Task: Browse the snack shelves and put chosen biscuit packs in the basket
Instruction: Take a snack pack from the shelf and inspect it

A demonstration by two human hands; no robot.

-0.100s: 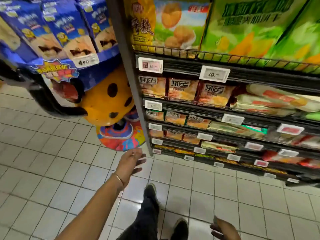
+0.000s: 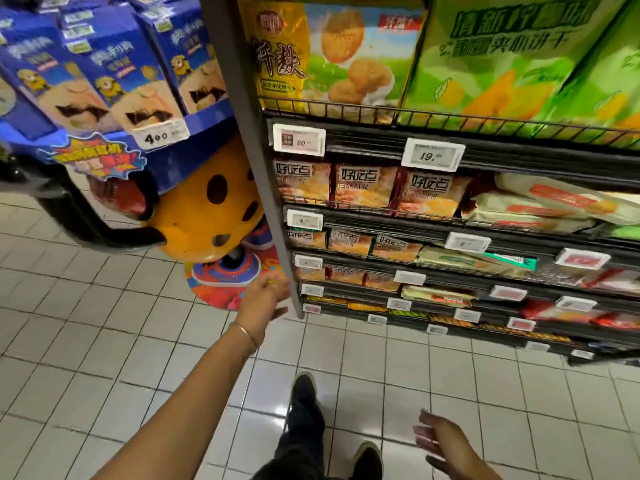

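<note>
Both hands have lifted slightly since the earlier frame. The left hand [image 2: 265,299] has edged forward to the foot of the grey shelf post [image 2: 249,168], and the right hand [image 2: 440,441] now shows more fully at the lower edge.

Neither of the 2 hands holds anything. The left grip is loosely spread and blurred, just beside the post (touching or not, I cannot tell). The right grip is spread, fingers fanned above the tiled floor [image 2: 104,341].

The biscuit packs [image 2: 365,187] are all on the shelves to the right: 3 orange ones stand in a row behind a wire rail [image 2: 346,206], with more rows below. No basket is plainly in view; a black curved bar [image 2: 79,216] at the left may belong to one.

Likely risks: the left knuckles could strike the post on a hurried reach, and a pack dragged over the rail could pull its neighbours down. The cartoon display [image 2: 207,209] stands close to the stepping feet and could trip them.
</note>
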